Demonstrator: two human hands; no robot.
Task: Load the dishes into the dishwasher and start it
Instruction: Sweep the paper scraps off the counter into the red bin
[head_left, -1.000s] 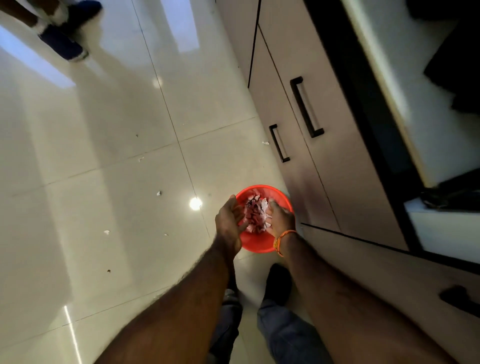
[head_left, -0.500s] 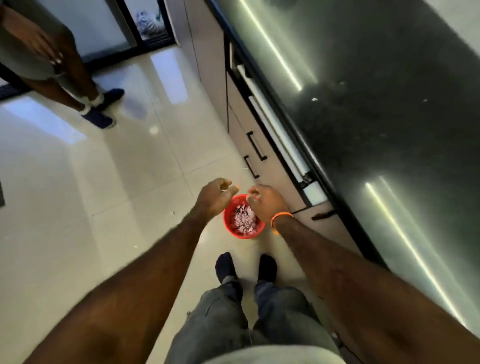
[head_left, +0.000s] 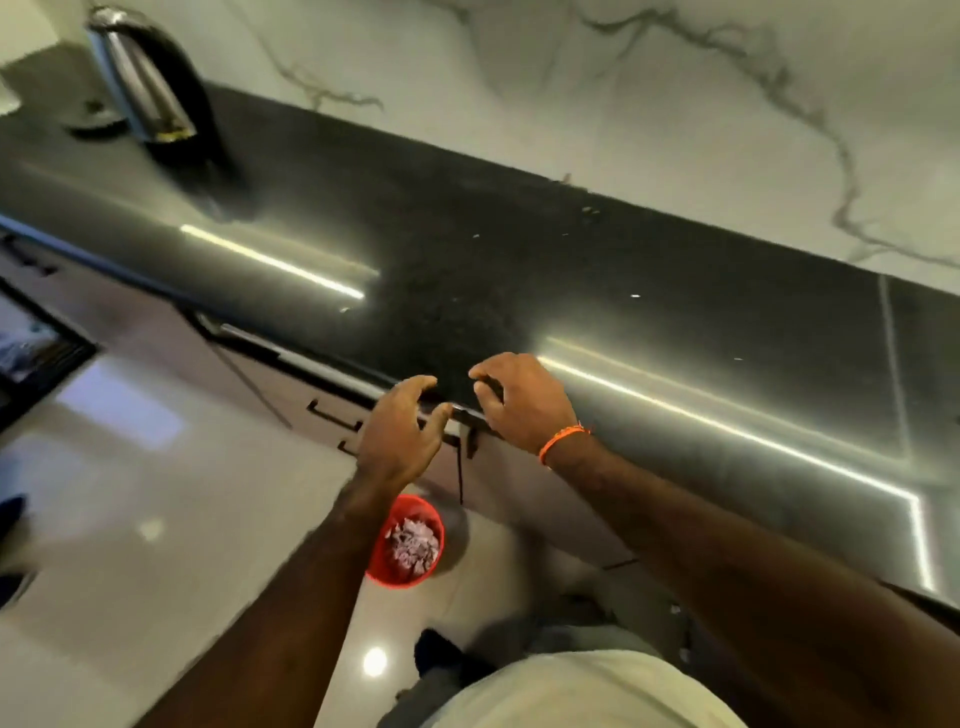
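My left hand (head_left: 402, 431) and my right hand (head_left: 524, 397) hover side by side at the front edge of the dark polished counter (head_left: 649, 312), fingers loosely curled, holding nothing. An orange band circles my right wrist. Down on the floor, a red bowl (head_left: 387, 564) filled with pale pink scraps stands beside the cabinet front. No dishes or dishwasher racks are visible.
A steel kettle (head_left: 143, 78) stands on the counter at the far left. Beige cabinet fronts (head_left: 291, 384) with black handles run beneath the counter. A marble wall (head_left: 623, 104) rises behind. The glossy tiled floor (head_left: 130, 519) spreads to the left, my feet below.
I have straightened up from the floor. Both hands rose from the red bowl to the counter edge, and the bowl stays on the floor. The view swung from floor to counter.
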